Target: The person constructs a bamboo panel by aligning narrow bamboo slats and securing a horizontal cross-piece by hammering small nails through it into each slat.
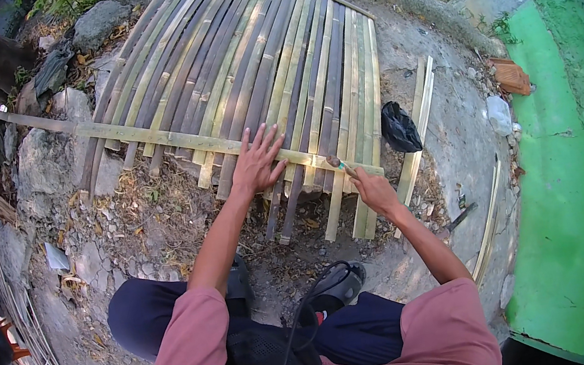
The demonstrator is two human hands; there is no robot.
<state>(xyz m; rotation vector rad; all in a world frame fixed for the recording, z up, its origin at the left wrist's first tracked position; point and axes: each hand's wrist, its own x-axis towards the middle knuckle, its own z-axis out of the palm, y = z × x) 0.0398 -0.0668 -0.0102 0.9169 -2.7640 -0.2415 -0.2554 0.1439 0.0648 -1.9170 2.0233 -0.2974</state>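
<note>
Left palm flat on the bamboo panel, right fist wrapped around a small tool at the cross slat.

My left hand (257, 163) is pressed down at the middle of the frame, fingers spread wide over the cross slat (149, 136), the pale strip running from the upper left down towards the centre right across the bamboo slat panel (251, 60). My right hand (375, 191), just right of centre, is closed tight on a small tool with a wooden handle (341, 165), its tip touching the slat's right end; what kind of tool it is, I can't tell. The panel fills the upper middle of the frame, lying on rocky ground (88, 235). A black bag (399, 127) sits just beside the panel's right edge, loose bamboo strips (417, 133) next to it, and a green wall (576, 163) runs down the right side.
</note>
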